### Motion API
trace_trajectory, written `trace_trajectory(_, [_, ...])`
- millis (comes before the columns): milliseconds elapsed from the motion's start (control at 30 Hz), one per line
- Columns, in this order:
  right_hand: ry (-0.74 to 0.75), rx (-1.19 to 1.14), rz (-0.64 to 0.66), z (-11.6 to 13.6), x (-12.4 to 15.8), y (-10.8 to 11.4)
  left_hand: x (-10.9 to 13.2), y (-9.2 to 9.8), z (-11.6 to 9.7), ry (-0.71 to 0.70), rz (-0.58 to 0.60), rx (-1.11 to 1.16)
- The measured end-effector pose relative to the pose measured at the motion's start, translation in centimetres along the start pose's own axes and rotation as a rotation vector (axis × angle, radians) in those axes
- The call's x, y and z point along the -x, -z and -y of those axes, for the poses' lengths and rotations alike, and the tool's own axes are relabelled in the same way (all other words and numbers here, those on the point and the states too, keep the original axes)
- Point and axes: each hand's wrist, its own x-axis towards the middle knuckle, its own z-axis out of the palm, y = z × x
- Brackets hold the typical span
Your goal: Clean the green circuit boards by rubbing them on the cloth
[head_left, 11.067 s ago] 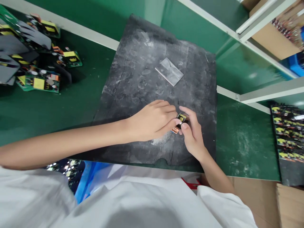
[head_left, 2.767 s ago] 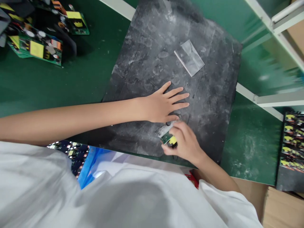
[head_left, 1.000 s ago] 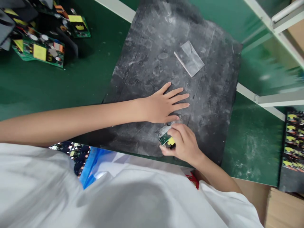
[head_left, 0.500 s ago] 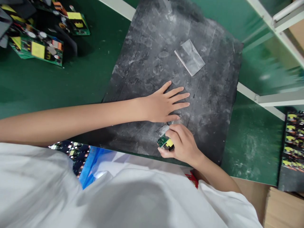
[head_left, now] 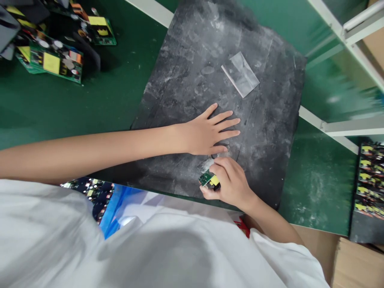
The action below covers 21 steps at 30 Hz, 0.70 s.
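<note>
My left hand (head_left: 207,134) lies flat and open on the black mat (head_left: 186,72), fingers spread and pointing right. Just below it, my right hand (head_left: 231,184) is closed on a small green circuit board (head_left: 209,179) with a yellow part, held down against the mat near its front edge. A whitish smear (head_left: 206,164) marks the mat between the two hands. A small clear plastic bag (head_left: 240,74) lies further back on the mat, apart from both hands.
Several green circuit boards (head_left: 54,62) are heaped at the back left on the green bench (head_left: 75,108). A black tray of boards (head_left: 367,188) stands at the right edge. A white shelf frame (head_left: 339,128) runs along the right. A blue bin (head_left: 108,204) sits below the bench front.
Long before, both hands held the small board together mid-mat. Since then the left hand went flat. Over the last second the right hand has shifted the board slightly back and forth near the front edge.
</note>
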Motion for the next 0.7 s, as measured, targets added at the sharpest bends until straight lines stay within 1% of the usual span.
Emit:
trace_trajectory(233, [0.015,0.036,-0.001,0.14,-0.04,0.03,0.03,0.14,0.01,0.000,0.022,-0.021])
trace_trajectory(433, [0.034,0.027,-0.001,-0.16,-0.13,0.22,0.00,0.01,0.04,-0.004,-0.001,0.000])
trace_trajectory(533, [0.013,0.036,-0.007,-0.30,-0.17,0.30,0.00,-0.02,0.01,-0.001,0.001,-0.003])
trace_trajectory(633, [0.005,0.054,-0.003,-0.02,-0.21,0.23,0.02,0.03,-0.02,0.000,0.005,-0.010])
trace_trajectory(700, [0.035,0.066,0.001,0.30,-0.24,0.15,0.05,0.08,-0.03,-0.004,0.003,-0.012])
